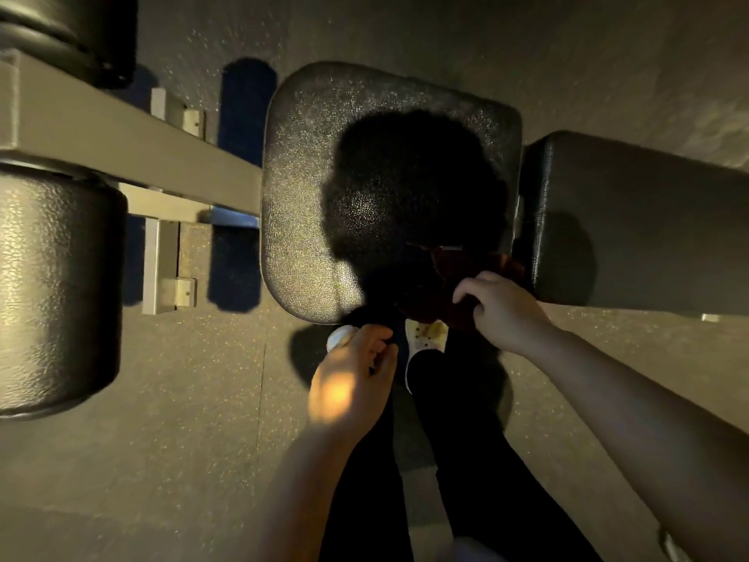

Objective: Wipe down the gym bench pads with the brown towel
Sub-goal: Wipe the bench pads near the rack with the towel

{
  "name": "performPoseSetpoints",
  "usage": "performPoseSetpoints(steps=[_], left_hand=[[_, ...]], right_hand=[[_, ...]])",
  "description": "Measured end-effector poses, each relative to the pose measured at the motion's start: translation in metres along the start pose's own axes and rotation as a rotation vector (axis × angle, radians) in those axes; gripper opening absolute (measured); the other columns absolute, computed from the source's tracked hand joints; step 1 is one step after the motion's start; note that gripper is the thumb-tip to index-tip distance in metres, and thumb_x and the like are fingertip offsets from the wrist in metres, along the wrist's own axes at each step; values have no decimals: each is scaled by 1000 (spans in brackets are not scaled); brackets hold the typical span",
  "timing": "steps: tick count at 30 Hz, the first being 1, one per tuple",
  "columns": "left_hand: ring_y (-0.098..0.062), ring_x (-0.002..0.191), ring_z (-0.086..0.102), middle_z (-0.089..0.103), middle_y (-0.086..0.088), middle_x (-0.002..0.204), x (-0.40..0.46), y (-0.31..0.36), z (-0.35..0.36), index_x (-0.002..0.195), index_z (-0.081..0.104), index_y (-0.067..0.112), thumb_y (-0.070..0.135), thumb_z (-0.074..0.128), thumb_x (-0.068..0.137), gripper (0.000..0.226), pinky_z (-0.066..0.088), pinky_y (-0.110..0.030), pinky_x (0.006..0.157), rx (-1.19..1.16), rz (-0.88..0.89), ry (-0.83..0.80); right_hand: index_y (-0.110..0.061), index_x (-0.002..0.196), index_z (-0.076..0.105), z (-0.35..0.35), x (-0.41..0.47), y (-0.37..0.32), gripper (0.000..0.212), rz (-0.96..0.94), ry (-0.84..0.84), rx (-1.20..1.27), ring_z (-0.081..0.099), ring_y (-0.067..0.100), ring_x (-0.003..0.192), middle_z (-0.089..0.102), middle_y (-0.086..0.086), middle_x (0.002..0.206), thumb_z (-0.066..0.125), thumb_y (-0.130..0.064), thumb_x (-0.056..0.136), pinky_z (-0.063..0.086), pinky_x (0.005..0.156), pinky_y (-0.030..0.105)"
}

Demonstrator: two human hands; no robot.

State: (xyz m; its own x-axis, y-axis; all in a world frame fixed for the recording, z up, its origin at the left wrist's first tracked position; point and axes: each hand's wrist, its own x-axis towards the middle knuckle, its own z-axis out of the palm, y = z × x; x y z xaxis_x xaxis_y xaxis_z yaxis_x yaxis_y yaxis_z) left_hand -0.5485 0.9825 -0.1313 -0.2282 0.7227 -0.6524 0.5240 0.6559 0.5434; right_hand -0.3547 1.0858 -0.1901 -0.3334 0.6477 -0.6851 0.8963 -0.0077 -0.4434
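Hands: right (500,308) grips shadow-dimmed brown towel (450,285); left (354,379) curled.

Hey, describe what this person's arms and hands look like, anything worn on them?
Both forearms are bare with no sleeves in view. The left hand and right hand wear no gloves, and no watch, ring or wristband shows, though the dim light hides fine detail.

Right hand (500,308) fingers curled in a grip, left hand (352,379) loosely curled
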Motion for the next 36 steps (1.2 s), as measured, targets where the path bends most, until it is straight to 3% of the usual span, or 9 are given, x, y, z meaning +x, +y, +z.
performPoseSetpoints(steps=[4,8,10,13,15,21,26,32,36], left_hand=[[-6,94,58,61,5,111,-26,26,-15,124,62,20,22,60,96,28,43,-14,80,-59,-22,-6],[-5,105,62,60,-2,124,-65,40,-41,125,53,38,53,56,91,38,49,-31,98,-349,-92,1],[0,101,63,67,2,115,-82,52,-61,120,54,35,52,52,86,38,51,-26,93,-542,-78,104],[6,75,64,73,12,82,-111,70,-107,105,60,16,16,53,99,9,48,-12,69,-819,13,209],[-1,68,63,71,7,73,-133,76,-142,97,63,12,17,49,95,16,49,-16,63,-889,49,216],[-4,80,67,72,12,87,-191,57,-230,89,69,29,16,56,94,19,51,-24,73,-849,178,584],[-4,94,66,71,14,96,-241,1,-310,92,70,47,13,66,82,36,49,-14,82,-739,355,782],[5,97,63,66,25,104,-303,-117,-420,102,66,40,11,55,87,34,45,-7,82,-314,475,784],[19,81,54,56,41,97,-331,-185,-483,108,59,39,16,42,87,35,46,-12,76,-146,421,888]], right_hand=[[-29,105,64,-32,-41,-52,35,-77,52,258,53,10,94,52,-7,112,49,1,94,38,69,19],[-26,112,65,-70,-101,-117,31,-208,13,455,50,-18,89,54,-22,102,55,-2,94,35,74,-2],[-34,109,64,-81,-129,-148,29,-248,-19,528,50,-23,90,59,-25,96,58,-10,94,39,82,3],[-46,97,60,-91,-160,-195,23,-329,-44,537,58,-10,97,64,-25,94,64,-25,91,46,93,26],[-38,99,61,-96,-174,-225,19,-406,-65,539,60,-6,94,66,-18,92,66,-22,91,46,89,20],[-30,100,62,-98,-199,-318,20,-569,-144,433,59,-7,92,64,-20,90,68,-14,89,43,81,10],[-41,112,58,-55,-217,-410,39,-696,-118,366,61,-6,94,66,-20,97,68,-45,75,46,86,15],[-44,135,41,26,-240,-560,62,-838,-252,281,63,5,104,61,-13,112,70,-13,90,53,89,24],[-24,122,64,84,-246,-655,31,-1098,-169,110,56,8,115,63,-7,120,68,-17,92,44,97,22]])
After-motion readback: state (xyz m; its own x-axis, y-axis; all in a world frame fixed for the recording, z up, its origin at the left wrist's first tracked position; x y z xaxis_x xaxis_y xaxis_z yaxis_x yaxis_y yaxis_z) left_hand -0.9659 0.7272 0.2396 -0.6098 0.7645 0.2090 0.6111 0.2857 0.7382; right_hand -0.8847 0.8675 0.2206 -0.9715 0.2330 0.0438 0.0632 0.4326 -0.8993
